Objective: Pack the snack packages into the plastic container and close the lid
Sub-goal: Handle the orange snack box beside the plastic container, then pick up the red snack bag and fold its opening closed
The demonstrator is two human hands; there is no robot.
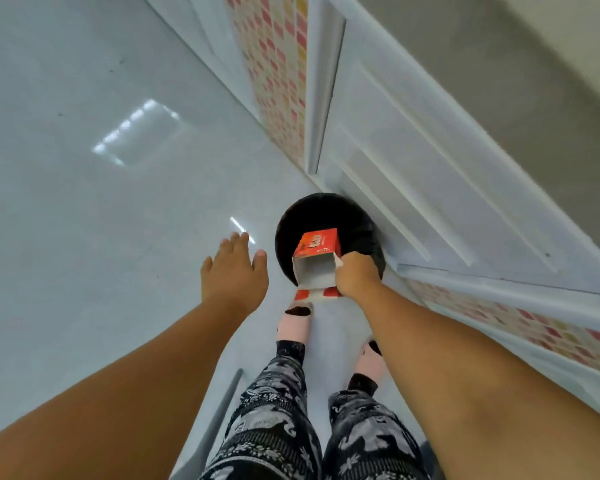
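Observation:
My right hand [355, 275] grips a red cardboard snack box [317, 259] by its right side. The box's open end faces me, showing a white, seemingly empty inside with its flaps hanging down. It hangs over the mouth of a round black bin [326, 209] on the floor. My left hand [234, 268] hovers to the left of the bin with fingers spread and nothing in it. No plastic container or lid is in view.
The bin stands against a white panelled door [413, 161] beside a wall of red and yellow tiles [278, 64]. A glossy white floor [84, 168] stretches to the left. My legs in patterned trousers and pink socks [293, 325] are below.

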